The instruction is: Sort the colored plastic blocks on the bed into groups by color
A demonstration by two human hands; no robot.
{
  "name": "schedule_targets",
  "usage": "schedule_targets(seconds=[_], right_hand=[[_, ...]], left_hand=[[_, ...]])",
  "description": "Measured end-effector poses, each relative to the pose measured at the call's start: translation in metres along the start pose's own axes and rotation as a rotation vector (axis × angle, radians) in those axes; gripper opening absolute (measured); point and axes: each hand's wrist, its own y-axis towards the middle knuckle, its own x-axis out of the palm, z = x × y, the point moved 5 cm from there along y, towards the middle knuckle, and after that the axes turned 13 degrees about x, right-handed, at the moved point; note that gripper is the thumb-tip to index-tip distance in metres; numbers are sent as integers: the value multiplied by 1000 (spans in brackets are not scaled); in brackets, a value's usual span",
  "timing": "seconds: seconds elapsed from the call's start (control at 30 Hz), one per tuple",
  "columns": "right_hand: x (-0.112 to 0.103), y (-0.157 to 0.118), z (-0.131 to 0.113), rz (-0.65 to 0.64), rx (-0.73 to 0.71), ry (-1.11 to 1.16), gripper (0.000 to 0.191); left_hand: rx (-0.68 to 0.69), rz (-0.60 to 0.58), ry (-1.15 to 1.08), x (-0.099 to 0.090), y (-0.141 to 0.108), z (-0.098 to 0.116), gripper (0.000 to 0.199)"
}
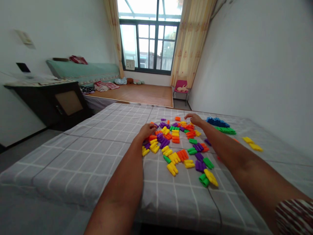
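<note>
From where I stand, left hand [147,130] rests at the pile's left edge; can't tell if it grips anything. Right hand [192,118], fingers apart, released, is at the far right edge. Multicoloured plastic pieces [175,139] lie between, mid-bench [97,143]; blue pieces [218,122] farther right.

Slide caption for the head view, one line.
Left hand and right hand at the edges of scattered colourful pieces on a checked cloth, a window beyond.

Left tablecloth [88,147] allows passage; blocks [175,139] bar centre, perhaps behind right forearm [242,160].
</note>
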Motion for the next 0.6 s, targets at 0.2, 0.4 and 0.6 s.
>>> schedule_targets(seconds=[0.2, 0.4, 0.6], right_hand=[[15, -7, -2, -15, 133, -178, 36], [31, -17, -24, 18, 138, -317, 33], [14, -38, -42, 157, -73, -37, 35]], left_hand=[[-6, -21, 54, -2, 0, 4, 32], [18, -7, 124, -4, 4, 21, 34], [261, -195, 60, 17, 2, 70, 41]])
